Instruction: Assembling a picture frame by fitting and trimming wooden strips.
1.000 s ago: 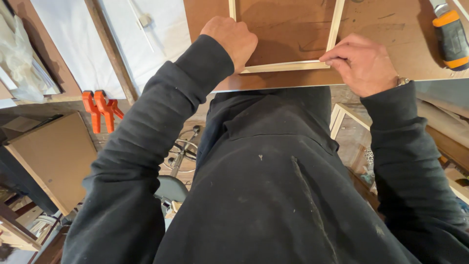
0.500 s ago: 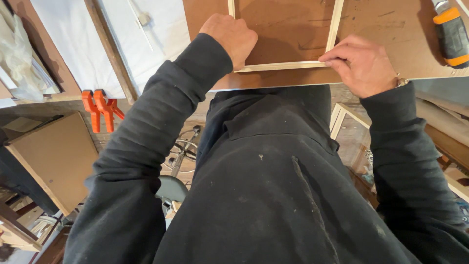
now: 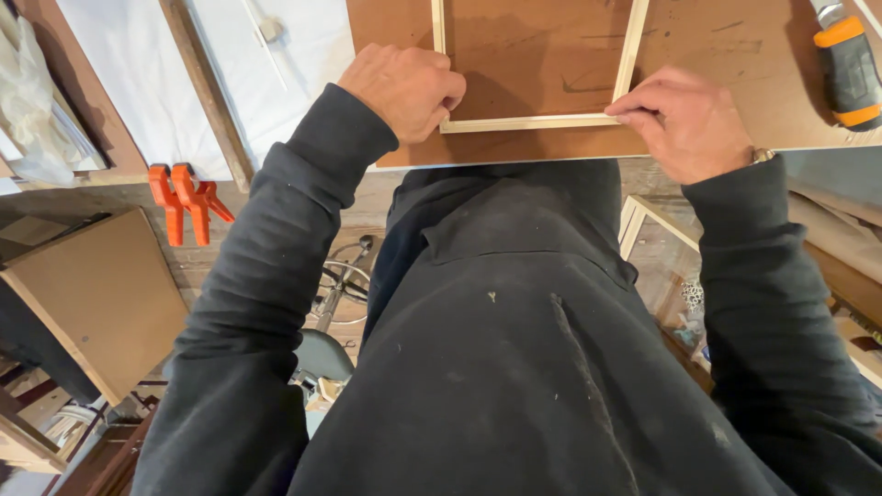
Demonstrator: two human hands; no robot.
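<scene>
Workshop clutter surrounds a brown hardboard panel (image 3: 735,83) lying flat at the top of the head view, with a white sheet (image 3: 138,73) to its left and a dark wooden strip (image 3: 207,92) laid across that sheet. On the panel rests a pale wooden frame (image 3: 528,122) made of thin strips; only its near rail and parts of two side rails are visible, the rest being cut off by the upper edge. The left hand (image 3: 404,90) is curled into a fist over the near left corner of the frame, hiding that joint. The right hand (image 3: 684,124) presses its fingertips (image 3: 625,112) on the near right corner, fingers extended and together. The two hands are well apart, one at each corner. An orange-and-grey power tool (image 3: 845,64) lies on the panel at far right, partly cut off. Two orange clamps (image 3: 184,197) sit below the sheet, beside a tilted brown board (image 3: 101,294). No container with identifiable contents can be made out; items beneath the bench are obscured by the black sweatshirt (image 3: 514,367).
</scene>
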